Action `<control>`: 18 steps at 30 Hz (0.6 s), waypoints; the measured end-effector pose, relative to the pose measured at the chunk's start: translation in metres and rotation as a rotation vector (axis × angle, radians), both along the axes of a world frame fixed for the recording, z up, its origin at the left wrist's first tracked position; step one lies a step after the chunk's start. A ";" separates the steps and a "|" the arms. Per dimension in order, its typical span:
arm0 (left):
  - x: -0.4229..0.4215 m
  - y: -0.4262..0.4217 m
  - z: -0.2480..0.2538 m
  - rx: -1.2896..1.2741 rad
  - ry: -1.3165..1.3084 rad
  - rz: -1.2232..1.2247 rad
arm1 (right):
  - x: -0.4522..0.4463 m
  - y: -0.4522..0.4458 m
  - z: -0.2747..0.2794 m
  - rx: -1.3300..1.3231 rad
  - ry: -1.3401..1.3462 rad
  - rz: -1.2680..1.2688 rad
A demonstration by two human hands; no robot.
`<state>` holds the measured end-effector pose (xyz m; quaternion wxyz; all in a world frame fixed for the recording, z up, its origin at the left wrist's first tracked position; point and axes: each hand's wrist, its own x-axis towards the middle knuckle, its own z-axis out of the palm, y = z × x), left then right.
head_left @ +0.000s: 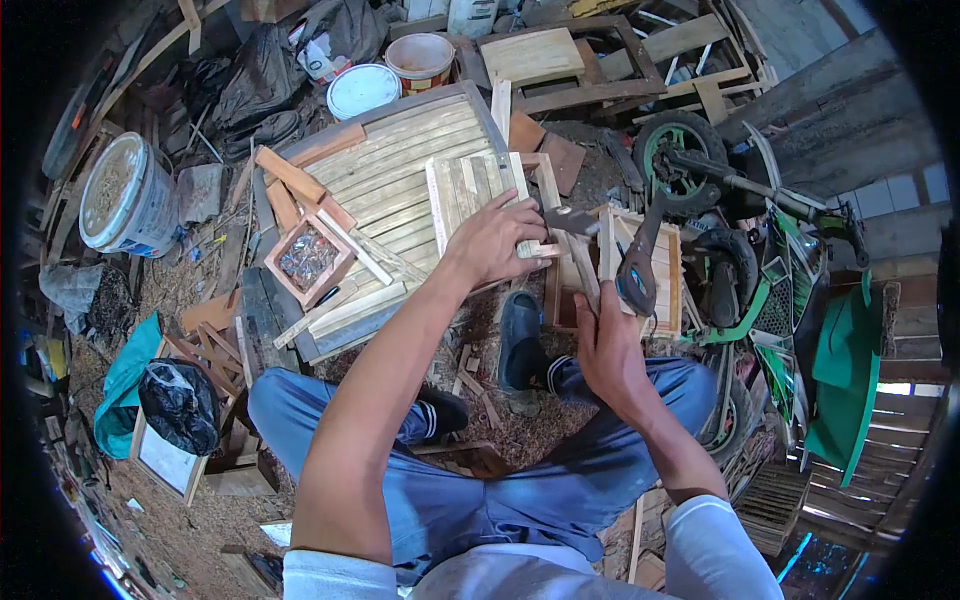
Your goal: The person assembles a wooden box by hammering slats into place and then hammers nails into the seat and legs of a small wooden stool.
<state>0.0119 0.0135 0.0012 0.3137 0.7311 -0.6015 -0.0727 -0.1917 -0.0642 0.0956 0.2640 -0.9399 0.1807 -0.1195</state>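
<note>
My left hand (500, 238) is closed around the right edge of a small slatted wooden panel (462, 190), with a short wood piece (545, 251) by its fingertips. The panel rests over a larger slatted board (385, 170). My right hand (608, 345) is wrapped around the wooden handle of a hammer (582, 265), its dark head raised close to my left fingers. Just beyond my right hand, a dark-handled tool (638, 285), perhaps a saw, lies over a wooden box frame (668, 265).
On the board's left sits a small wooden box (310, 262) of nails, beside loose wood blocks (290, 175). A bucket (125, 195) stands far left, with more tubs (420, 60) at the back. A green motorbike (765, 290) is at right. Wood scraps litter the ground.
</note>
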 end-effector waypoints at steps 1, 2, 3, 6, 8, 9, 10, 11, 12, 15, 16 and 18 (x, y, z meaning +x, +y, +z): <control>-0.001 0.000 -0.002 0.014 0.006 -0.010 | -0.003 -0.003 -0.008 0.000 0.102 -0.010; -0.001 0.000 -0.001 0.025 0.008 -0.017 | -0.005 -0.009 -0.023 -0.002 0.199 -0.017; 0.000 -0.001 0.000 0.032 0.007 -0.020 | -0.003 -0.011 -0.025 -0.009 0.293 -0.021; 0.002 -0.002 -0.001 0.023 -0.031 -0.029 | -0.002 -0.015 -0.010 0.022 0.241 -0.004; 0.000 -0.002 -0.004 0.019 -0.042 -0.020 | 0.001 -0.004 0.010 0.027 0.132 -0.017; 0.001 -0.002 -0.004 0.015 -0.048 -0.014 | 0.002 -0.001 0.014 0.026 0.077 -0.021; 0.000 -0.002 -0.003 0.020 -0.030 -0.011 | -0.001 -0.002 0.006 0.019 0.096 -0.012; -0.001 -0.002 -0.001 0.038 -0.014 -0.018 | -0.003 -0.005 -0.008 0.011 0.110 0.001; 0.000 -0.001 -0.003 0.054 -0.001 -0.024 | -0.004 -0.007 -0.016 0.001 0.121 0.014; 0.003 -0.003 -0.004 -0.034 -0.042 -0.015 | -0.001 -0.013 -0.013 -0.001 0.293 0.000; 0.001 -0.002 -0.008 -0.077 -0.058 -0.007 | -0.001 -0.010 -0.007 -0.011 0.249 0.002; 0.001 -0.002 -0.012 -0.072 -0.055 -0.009 | 0.001 -0.002 0.006 0.025 0.148 -0.010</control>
